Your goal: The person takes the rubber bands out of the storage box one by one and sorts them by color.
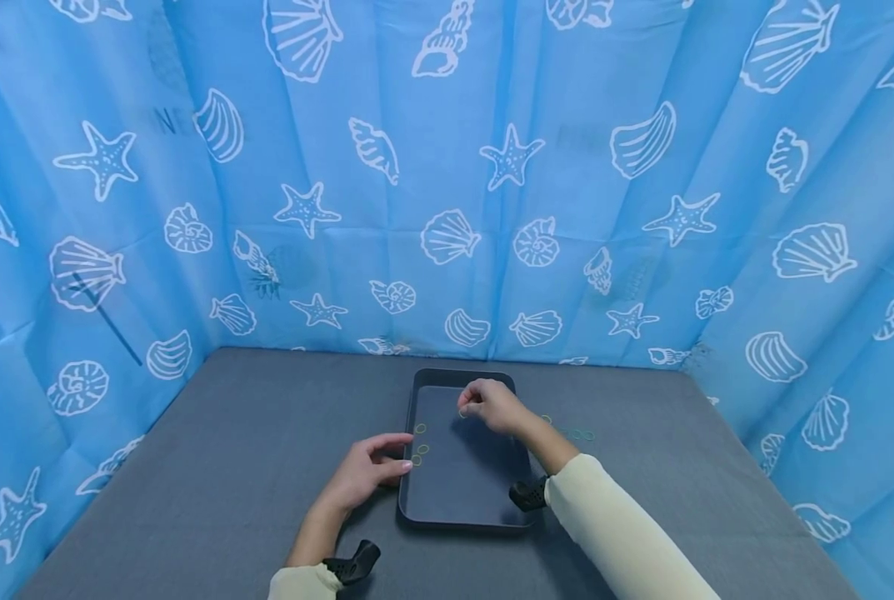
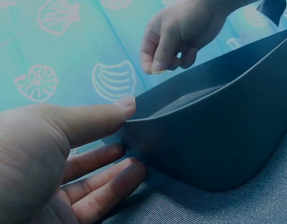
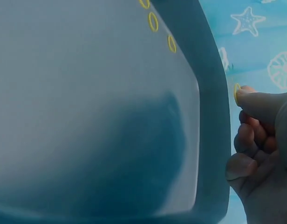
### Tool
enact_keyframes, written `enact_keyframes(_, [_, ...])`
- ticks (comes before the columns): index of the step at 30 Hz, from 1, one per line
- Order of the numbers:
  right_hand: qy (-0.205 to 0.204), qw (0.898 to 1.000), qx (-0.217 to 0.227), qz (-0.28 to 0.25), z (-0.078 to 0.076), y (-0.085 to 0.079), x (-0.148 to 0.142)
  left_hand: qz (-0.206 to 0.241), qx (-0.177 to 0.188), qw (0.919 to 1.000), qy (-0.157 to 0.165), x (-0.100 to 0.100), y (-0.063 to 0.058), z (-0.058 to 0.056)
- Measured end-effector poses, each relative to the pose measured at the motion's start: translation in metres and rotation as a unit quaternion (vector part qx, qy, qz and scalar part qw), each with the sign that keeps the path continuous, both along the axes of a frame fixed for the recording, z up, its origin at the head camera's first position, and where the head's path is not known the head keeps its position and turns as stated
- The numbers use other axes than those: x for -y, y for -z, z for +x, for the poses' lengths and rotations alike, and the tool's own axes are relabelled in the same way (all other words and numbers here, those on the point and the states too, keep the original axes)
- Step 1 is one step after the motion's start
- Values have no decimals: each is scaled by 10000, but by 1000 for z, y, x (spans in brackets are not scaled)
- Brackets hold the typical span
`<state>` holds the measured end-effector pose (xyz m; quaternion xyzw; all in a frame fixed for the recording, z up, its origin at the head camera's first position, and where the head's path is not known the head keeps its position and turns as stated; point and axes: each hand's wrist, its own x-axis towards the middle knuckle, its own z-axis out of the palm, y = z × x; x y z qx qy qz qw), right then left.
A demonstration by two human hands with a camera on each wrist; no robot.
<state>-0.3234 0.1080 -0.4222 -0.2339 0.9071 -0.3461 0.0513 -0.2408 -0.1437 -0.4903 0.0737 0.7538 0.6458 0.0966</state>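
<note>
In the head view my right hand (image 1: pixel 491 407) is above the far part of a dark rectangular tray (image 1: pixel 465 508), pinching a small thin yellow ring (image 3: pixel 236 94) between thumb and forefinger. Its other fingers are curled in the right wrist view. Along the tray's left side lie a few more yellow rings (image 3: pixel 153 22), roughly in a line on the floor of the tray. My left hand (image 1: pixel 367 471) is at the tray's left edge. Its thumb tip touches the rim and its relaxed fingers rest by the outer wall (image 2: pixel 194 149).
Right of the tray, on the grey cloth-covered table (image 1: pixel 267 433), lie several small green rings (image 1: pixel 577 435) and a yellow one (image 1: pixel 546 419). A blue curtain (image 1: pixel 387 200) with white shells and starfish stands behind the table and along both sides.
</note>
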Motion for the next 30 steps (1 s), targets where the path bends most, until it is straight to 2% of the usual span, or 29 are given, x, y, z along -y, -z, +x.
enact_keyframes(9, [684,9970,-213,-286,-4,0,-26,34,-18,10000,34,1,0,1])
enact_keyframes(15, [1048,9929,-528,-182,-5,5,-44,19,-59,10000,43,1,-1,2])
enact_keyframes(19, [1218,9901,-679,-173,-6,9,-58,0,-99,9999,57,0,-2,3])
enact_keyframes(30, [1470,9870,-620,-168,-8,21,-87,-41,-103,9999,47,1,-2,2])
